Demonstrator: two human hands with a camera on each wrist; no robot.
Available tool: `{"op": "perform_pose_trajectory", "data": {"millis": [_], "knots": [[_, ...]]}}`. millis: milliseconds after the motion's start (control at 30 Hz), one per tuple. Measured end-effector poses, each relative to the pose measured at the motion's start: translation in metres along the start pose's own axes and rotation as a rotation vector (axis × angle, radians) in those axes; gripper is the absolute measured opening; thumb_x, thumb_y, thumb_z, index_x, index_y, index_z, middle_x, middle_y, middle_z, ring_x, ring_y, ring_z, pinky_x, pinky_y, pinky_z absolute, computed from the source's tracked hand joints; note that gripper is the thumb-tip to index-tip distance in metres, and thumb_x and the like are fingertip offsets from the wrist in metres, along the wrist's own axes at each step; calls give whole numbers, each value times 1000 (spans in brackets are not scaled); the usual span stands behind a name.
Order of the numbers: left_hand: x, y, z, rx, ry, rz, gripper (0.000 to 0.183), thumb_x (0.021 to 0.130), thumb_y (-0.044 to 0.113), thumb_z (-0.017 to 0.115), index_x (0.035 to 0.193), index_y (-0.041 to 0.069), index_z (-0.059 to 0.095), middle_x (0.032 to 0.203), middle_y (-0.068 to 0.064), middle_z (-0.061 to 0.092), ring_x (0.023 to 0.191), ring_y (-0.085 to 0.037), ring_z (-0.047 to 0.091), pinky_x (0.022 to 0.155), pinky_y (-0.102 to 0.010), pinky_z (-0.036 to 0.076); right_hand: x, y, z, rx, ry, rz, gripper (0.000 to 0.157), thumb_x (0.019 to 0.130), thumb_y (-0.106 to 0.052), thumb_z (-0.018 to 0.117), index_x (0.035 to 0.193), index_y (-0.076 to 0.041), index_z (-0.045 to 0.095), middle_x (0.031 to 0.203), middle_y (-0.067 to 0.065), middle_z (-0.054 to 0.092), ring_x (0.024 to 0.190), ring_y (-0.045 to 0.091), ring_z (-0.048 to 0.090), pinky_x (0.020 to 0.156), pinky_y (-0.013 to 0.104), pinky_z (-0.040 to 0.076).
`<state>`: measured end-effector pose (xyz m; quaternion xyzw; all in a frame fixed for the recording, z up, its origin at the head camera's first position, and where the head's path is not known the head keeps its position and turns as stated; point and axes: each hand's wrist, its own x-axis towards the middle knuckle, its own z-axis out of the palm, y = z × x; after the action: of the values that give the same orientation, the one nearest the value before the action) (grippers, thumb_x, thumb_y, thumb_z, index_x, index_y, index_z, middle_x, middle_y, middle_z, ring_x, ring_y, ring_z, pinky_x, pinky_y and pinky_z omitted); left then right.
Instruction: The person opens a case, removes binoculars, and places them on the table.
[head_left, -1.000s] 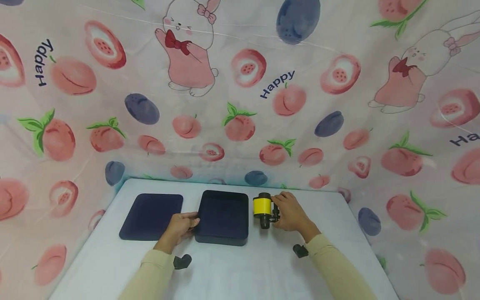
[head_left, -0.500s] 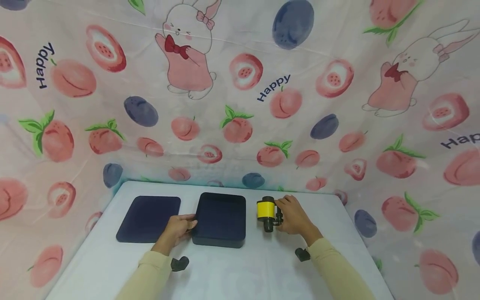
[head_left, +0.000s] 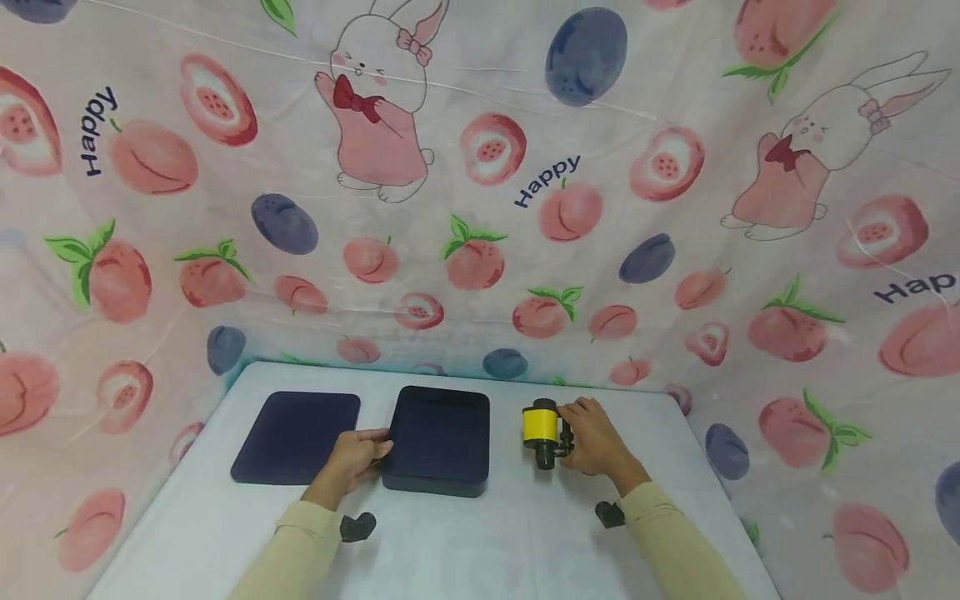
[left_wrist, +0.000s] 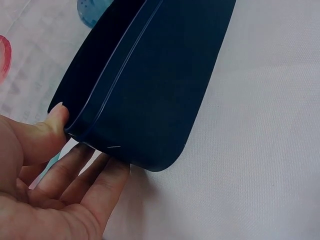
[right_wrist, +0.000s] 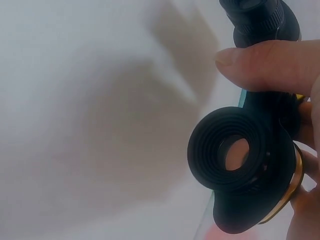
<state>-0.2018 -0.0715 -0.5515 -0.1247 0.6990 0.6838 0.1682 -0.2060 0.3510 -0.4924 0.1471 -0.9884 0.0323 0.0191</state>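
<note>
A dark navy open box (head_left: 435, 483) sits on the white table, and my left hand (head_left: 356, 462) pinches its left wall. In the left wrist view the thumb lies over the rim of the box (left_wrist: 135, 90) and the fingers press the outside. To the right of the box, my right hand (head_left: 596, 437) grips yellow-and-black binoculars (head_left: 540, 425). Close up in the right wrist view, the thumb lies across the black body of the binoculars (right_wrist: 260, 160) near the eyepieces. A shadow falls on the surface beneath them; some fingers are hidden behind.
A flat dark navy lid-like panel (head_left: 296, 437) lies left of the box. The white table (head_left: 480, 558) backs onto a printed fabric wall (head_left: 442, 250) with fruit and rabbits. A black wrist device (head_left: 358, 527) hangs at the left cuff, another wrist device (head_left: 609, 514) at the right.
My right hand has carried the binoculars a little to the right, away from the box. The left hand keeps its hold on the box wall. The head view has shifted slightly.
</note>
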Motion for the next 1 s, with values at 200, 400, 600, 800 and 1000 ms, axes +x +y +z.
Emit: {"op": "perform_pose_trajectory", "data": {"millis": [200, 400, 600, 800, 1000], "knots": [[2, -2, -1, 0, 2, -3, 48, 99, 2, 65, 146, -6, 55, 152, -31, 51, 143, -49, 49, 116, -60, 45, -1, 2, 4, 11, -1, 12, 88, 66, -28, 97, 142, -2, 60, 141, 14, 66, 139, 37, 49, 128, 59, 30], [3, -2, 1, -1, 3, 0, 49, 99, 2, 67, 146, -6, 55, 151, -31, 52, 143, -49, 50, 116, -60, 45, -2, 6, 8, 12, -9, 15, 88, 66, -26, 96, 142, -1, 59, 141, 15, 65, 139, 37, 49, 128, 59, 28], [2, -1, 1, 3, 6, 2, 49, 99, 3, 66, 146, -6, 54, 152, -30, 52, 143, -49, 50, 116, -61, 45, -2, 9, 11, 22, -14, 17, 89, 66, -24, 96, 143, 0, 59, 143, 16, 64, 140, 38, 48, 129, 60, 25], [0, -3, 2, 10, 11, 2, 49, 100, 3, 65, 147, -6, 54, 153, -31, 50, 144, -49, 49, 116, -61, 44, -3, 12, 11, 33, -21, 25, 88, 67, -23, 96, 143, -1, 58, 143, 16, 64, 141, 38, 48, 130, 60, 25], [-2, -3, 3, 8, 16, 1, 49, 100, 4, 65, 147, -5, 54, 153, -30, 51, 143, -49, 49, 117, -61, 44, -4, 13, 12, 28, -37, 26, 87, 67, -24, 96, 143, -1, 59, 144, 16, 64, 142, 38, 47, 130, 60, 24]]}}
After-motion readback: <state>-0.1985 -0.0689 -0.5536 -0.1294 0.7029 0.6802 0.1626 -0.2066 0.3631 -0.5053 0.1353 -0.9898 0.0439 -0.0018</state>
